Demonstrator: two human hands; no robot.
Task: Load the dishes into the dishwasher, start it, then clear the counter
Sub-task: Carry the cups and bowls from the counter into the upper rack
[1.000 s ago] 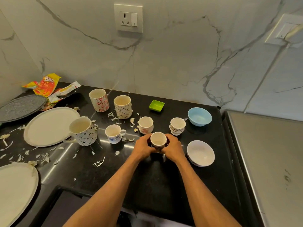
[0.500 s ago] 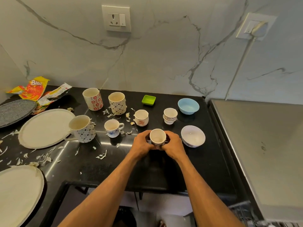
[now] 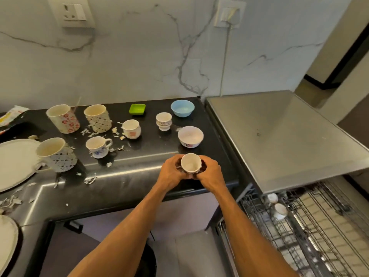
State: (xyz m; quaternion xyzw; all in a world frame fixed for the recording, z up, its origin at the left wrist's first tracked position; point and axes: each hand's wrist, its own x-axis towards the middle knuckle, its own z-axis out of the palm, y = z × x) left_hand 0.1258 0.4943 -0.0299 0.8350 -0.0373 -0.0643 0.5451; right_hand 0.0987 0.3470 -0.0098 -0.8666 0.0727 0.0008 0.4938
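My left hand (image 3: 172,172) and right hand (image 3: 209,172) form one grip cupping the small cup (image 3: 190,162) above the surface (image 3: 139,176) edge; swinging right toward the rack (image 3: 299,226), it could clip the steel top.

Blue bowl (image 3: 182,108), green dish (image 3: 137,109), black counter (image 3: 139,166).

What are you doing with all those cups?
The person's left hand and right hand together hold a small white cup above the black counter's front edge. To the right, the dishwasher rack is pulled out with two cups in it. Mugs, bowls and plates remain on the counter among scraps.
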